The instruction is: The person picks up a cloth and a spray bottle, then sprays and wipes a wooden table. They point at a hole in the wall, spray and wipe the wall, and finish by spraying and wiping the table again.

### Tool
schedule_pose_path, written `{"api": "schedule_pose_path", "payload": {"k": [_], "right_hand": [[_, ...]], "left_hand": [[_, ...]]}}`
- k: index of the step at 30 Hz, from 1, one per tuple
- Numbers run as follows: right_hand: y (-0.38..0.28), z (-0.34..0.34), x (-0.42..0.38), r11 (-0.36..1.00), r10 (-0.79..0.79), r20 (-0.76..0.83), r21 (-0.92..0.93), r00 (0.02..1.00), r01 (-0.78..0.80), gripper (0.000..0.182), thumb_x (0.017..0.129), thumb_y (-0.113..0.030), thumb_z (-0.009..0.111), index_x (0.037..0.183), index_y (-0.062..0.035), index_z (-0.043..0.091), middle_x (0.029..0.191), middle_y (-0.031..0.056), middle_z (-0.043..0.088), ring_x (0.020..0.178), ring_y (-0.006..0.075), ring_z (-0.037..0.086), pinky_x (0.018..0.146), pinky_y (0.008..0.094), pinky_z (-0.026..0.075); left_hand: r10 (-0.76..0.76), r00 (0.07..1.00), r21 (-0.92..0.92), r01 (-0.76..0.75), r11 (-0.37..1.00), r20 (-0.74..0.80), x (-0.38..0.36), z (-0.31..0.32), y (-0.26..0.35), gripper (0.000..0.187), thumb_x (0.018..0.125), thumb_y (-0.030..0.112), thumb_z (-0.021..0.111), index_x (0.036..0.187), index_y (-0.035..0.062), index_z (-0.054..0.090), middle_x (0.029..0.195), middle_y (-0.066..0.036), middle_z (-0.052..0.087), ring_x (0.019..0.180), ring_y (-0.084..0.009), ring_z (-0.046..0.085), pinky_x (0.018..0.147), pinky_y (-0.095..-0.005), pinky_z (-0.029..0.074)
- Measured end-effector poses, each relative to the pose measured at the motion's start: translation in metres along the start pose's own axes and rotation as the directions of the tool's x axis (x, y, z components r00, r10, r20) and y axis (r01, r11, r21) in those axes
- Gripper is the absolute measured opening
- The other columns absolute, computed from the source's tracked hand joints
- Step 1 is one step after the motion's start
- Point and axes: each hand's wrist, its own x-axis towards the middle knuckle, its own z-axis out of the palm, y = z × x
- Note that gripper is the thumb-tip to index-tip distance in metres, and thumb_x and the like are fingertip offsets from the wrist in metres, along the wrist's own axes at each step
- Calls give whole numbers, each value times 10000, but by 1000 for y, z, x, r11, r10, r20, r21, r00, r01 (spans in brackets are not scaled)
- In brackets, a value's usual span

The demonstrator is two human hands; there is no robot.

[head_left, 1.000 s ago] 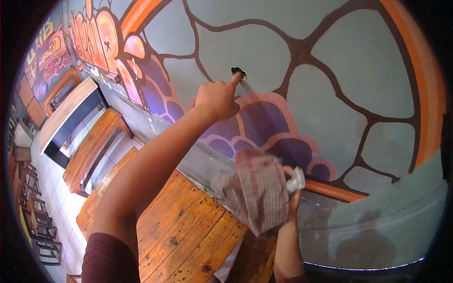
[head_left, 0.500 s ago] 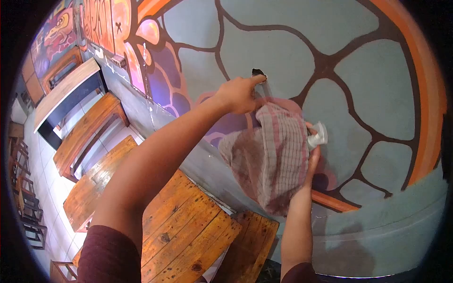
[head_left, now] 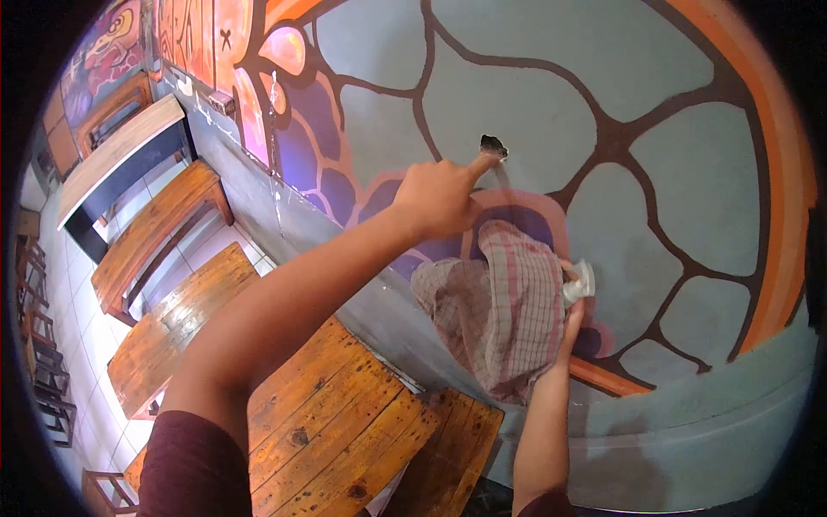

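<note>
My left hand [head_left: 438, 196] reaches up to the painted wall [head_left: 525, 99], one finger stretched to the lower edge of a small dark hole [head_left: 492, 145]. The other fingers of that hand are curled, and nothing shows in them. Lower and to the right, my right hand [head_left: 573, 314] is wrapped round a bottle with a white spray-type top [head_left: 582, 283]; most of its body is hidden. A checked grey and pink cloth [head_left: 521, 302] hangs in front of the wall from the same hand, covering part of it.
Below the wall stands a wooden plank table [head_left: 336, 414], with a darker wooden bench [head_left: 452, 439] beside it. More tables and benches [head_left: 164, 233] line the wall at the left, over a tiled floor. Stacked chairs [head_left: 47, 362] show at the far left edge.
The view has shifted slightly, so wall, hole and hands appear lower. My left fingertip stays near the hole's lower edge. The cloth and bottle are still in my right hand.
</note>
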Motion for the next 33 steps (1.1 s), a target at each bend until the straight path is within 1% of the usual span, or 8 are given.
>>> {"api": "schedule_pose_path", "payload": {"k": [3,11,18,20,24,26,29,33], "right_hand": [[-5,-10,-20,939,223,-59,280,973,-199,396,998,-372,345,1209,-100,542,1168,62,597,1074,196,597,910,376,516],[-9,2,-68,875,332,-102,404,938,-266,326,1008,-336,374,1164,-95,528,1150,96,589,1045,213,613,876,364,555],[-18,4,-75,919,309,-199,313,930,-238,402,995,-418,357,1168,-102,537,1169,87,580,1071,213,602,890,378,552],[-30,14,-80,896,414,-315,304,854,-323,437,986,-453,350,1174,-105,537,1170,88,578,1070,214,603,892,387,551],[-6,-9,-91,884,352,-172,383,920,-266,462,981,-471,352,1173,-93,536,1176,97,579,1067,220,607,893,396,551],[-3,-14,-93,921,375,-224,199,899,-335,537,973,-513,344,1222,-74,526,1218,109,568,1098,235,598,907,400,544],[2,-30,-103,812,499,-124,414,858,-412,606,969,-545,322,1278,-57,506,1255,114,557,1122,251,590,924,403,533],[-4,-23,-109,825,504,-119,360,855,-437,635,970,-551,311,1325,-53,479,1266,122,553,1122,262,592,928,410,528]], "left_hand": [[43,999,-23,-43,999,8,-20,9,-9,687,754,185,613,1389,209,350,773,-142,671,742,-374,656,654,-494,513],[-76,994,-28,78,997,78,13,-4,6,670,740,182,628,1357,185,367,832,-162,677,802,-379,663,692,-484,518],[-12,1000,-278,19,960,27,36,12,-10,596,725,255,681,1278,148,484,813,-139,685,862,-369,661,741,-478,513],[34,999,-272,-27,962,22,36,14,-15,578,729,240,670,1272,155,491,804,-134,683,855,-365,660,736,-476,511],[79,996,-167,-72,983,41,33,7,-16,550,724,185,628,1261,183,505,748,-123,671,804,-358,655,692,-474,503],[51,999,-154,-51,987,-4,25,-3,-18,542,729,172,615,1259,187,504,736,-122,666,786,-359,650,676,-474,499],[9,999,-141,-14,990,-37,2,-14,-24,533,735,156,596,1258,194,499,727,-127,660,757,-365,642,651,-476,495],[-17,1000,-134,14,991,-21,-4,-15,-21,550,740,160,588,1278,206,485,739,-134,660,733,-374,640,637,-486,496]]}}
